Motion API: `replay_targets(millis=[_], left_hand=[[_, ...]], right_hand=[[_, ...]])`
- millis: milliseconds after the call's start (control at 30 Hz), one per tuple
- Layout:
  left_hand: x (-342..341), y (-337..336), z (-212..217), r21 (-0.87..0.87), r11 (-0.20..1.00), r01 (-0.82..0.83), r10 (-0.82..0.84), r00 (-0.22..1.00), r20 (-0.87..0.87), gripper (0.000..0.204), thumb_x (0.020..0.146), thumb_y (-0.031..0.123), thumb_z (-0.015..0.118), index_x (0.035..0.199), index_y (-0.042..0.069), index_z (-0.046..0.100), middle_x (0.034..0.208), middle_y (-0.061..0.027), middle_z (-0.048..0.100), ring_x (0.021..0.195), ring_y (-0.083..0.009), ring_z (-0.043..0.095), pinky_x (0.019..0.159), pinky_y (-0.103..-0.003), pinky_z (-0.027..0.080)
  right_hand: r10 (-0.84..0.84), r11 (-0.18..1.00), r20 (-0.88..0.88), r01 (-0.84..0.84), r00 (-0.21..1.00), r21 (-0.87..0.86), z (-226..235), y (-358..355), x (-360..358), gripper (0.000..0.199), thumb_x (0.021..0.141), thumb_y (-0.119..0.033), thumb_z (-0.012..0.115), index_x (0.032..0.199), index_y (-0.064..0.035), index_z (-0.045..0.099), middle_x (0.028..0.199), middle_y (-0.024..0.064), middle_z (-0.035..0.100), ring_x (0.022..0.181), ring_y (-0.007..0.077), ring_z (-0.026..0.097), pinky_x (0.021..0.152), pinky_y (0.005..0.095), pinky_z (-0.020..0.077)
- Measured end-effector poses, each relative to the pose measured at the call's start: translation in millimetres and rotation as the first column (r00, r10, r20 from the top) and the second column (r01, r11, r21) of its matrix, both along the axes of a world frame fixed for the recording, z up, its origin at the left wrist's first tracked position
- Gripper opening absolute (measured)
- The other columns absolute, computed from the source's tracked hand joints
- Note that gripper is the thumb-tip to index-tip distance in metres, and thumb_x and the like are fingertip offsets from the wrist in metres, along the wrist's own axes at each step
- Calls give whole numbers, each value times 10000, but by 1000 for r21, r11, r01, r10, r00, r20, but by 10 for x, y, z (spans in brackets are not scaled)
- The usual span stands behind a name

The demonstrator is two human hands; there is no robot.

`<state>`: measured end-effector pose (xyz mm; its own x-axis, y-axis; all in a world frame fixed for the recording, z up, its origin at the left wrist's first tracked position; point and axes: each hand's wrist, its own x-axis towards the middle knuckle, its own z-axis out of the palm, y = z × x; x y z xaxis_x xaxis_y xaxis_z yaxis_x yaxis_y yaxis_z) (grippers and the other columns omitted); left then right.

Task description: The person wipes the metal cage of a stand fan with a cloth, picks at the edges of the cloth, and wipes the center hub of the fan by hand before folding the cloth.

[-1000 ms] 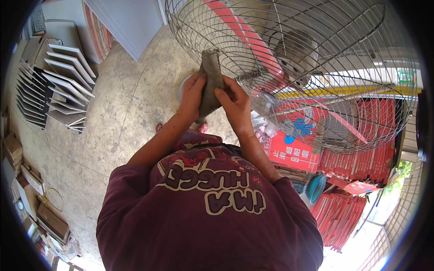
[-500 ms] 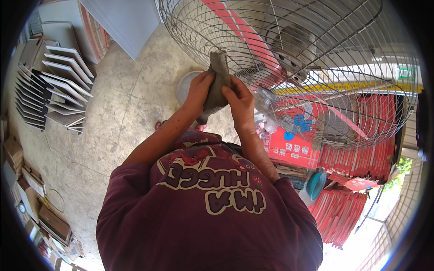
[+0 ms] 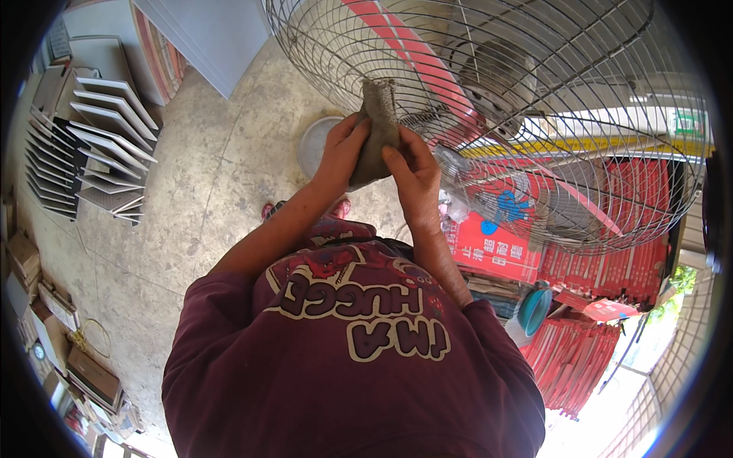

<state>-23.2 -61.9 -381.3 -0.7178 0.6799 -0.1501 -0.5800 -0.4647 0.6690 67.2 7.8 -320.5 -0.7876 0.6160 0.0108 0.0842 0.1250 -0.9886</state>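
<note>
A grey-brown cloth point(image 3: 377, 137), bunched and dirty-looking, is pinched between my two hands at the near edge of a large fan's wire guard point(image 3: 489, 91). My left hand point(image 3: 341, 153) grips the cloth's left side with thumb and fingers. On the other side my right hand point(image 3: 414, 172) closes on it, thumb pressed on top. The cloth's upper end stands up against the wires, though I cannot tell whether it wraps one. Behind the wires are red fan blades point(image 3: 416, 65) and a dark motor housing point(image 3: 496, 84).
Below my hands a round pale basin point(image 3: 313, 145) rests on the concrete floor point(image 3: 206, 153). Racked tile panels point(image 3: 114, 145) stand at the left. Stacked red cartons point(image 3: 496, 244) and a teal-rimmed container point(image 3: 534, 311) are at the right. Wooden boards lie lower left.
Both hands have shifted slightly right and up with the cloth. Its lower end hangs less far down now. The fan guard appears to have shifted slightly too.
</note>
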Motion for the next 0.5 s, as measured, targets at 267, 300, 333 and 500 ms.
replay_targets(millis=[267, 300, 333, 500], left_hand=[[26, 46, -350, -144, 964, 225, -221, 974, 45, 288, 962, 231, 424, 1104, 16, 556, 991, -52, 620, 859, -115, 597, 755, -241, 481], [43, 28, -343, -167, 957, 238, -233, 971, 49, 292, 963, 232, 422, 1103, 14, 556, 988, -52, 619, 859, -113, 595, 756, -239, 480], [65, 11, -334, -188, 950, 250, -245, 968, 53, 295, 963, 233, 419, 1102, 12, 556, 986, -51, 619, 858, -111, 594, 757, -236, 479], [156, -19, -243, -109, 983, 149, -154, 987, -39, 276, 960, 206, 421, 1096, 9, 558, 978, -39, 615, 866, -95, 577, 763, -233, 467]], right_hand=[[-70, 989, 118, 84, 991, -119, -199, 64, 102, 382, 854, -90, 612, 1203, 34, 517, 982, 51, 610, 857, 83, 550, 746, 217, 455], [-62, 988, 132, 79, 989, -130, -206, 66, 115, 382, 855, -91, 612, 1204, 33, 516, 980, 49, 609, 857, 82, 550, 744, 216, 455], [-54, 987, 146, 75, 988, -141, -207, 64, 129, 382, 856, -93, 611, 1205, 31, 516, 978, 47, 608, 858, 81, 550, 742, 216, 455], [-17, 988, 106, 33, 994, -150, -125, 3, 190, 372, 863, -67, 594, 1214, 21, 505, 975, 34, 604, 859, 79, 552, 761, 218, 457]])
